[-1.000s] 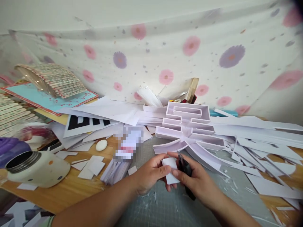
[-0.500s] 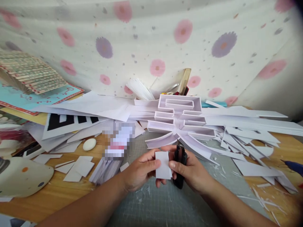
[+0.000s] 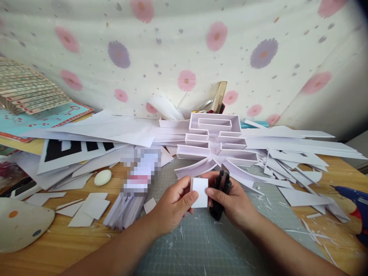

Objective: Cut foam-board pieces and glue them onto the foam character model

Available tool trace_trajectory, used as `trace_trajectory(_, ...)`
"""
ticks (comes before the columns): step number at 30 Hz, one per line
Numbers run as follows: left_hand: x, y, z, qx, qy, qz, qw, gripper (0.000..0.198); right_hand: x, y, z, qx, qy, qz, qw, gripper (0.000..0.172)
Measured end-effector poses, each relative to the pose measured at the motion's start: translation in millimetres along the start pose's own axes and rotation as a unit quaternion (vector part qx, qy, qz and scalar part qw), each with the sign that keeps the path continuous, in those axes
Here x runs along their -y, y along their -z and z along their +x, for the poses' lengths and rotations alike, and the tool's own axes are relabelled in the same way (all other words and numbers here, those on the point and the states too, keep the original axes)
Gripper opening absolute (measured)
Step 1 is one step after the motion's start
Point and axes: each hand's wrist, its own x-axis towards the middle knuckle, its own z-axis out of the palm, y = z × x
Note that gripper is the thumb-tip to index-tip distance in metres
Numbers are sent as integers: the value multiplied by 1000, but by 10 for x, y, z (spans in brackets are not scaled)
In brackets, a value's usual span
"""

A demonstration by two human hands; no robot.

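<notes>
My left hand (image 3: 174,205) pinches a small white card piece (image 3: 199,192) between thumb and fingers, held over the grey cutting mat (image 3: 198,245). My right hand (image 3: 232,203) touches the card's right edge with its thumb and is closed around black scissors (image 3: 220,193), whose handles stick up and whose tip points down. Just behind both hands stands a white foam-board model (image 3: 215,147) built of box-shaped walls with curved strips fanning out at its front.
White paper strips and offcuts (image 3: 296,165) lie in heaps on the wooden table. A stack of white cards (image 3: 123,209) and a white oval eraser (image 3: 102,177) lie to the left. A blue glue gun (image 3: 356,201) rests at the right edge. Flowered cloth (image 3: 186,57) hangs behind.
Both hands have lifted the card a little and turned it more upright; the scissors now stand steeper in my right hand. The camera view has shifted right, bringing the glue gun into sight.
</notes>
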Motion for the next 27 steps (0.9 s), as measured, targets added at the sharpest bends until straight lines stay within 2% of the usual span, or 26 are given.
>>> trace_trajectory(4,43,4,13,25,-4,-63,998,47,27,12,-14,16,7,24,1000,20)
trace_trajectory(16,78,-6,49,23,7,-159,987,42,59,-6,-48,-2,-29,-4,1000,27)
trace_trajectory(21,88,-29,62,45,-1,-174,984,50,29,-14,-78,-38,-59,-30,997,37)
trace_trajectory(27,183,-21,69,38,12,-149,988,52,-26,-1,-103,-96,-61,-94,989,44)
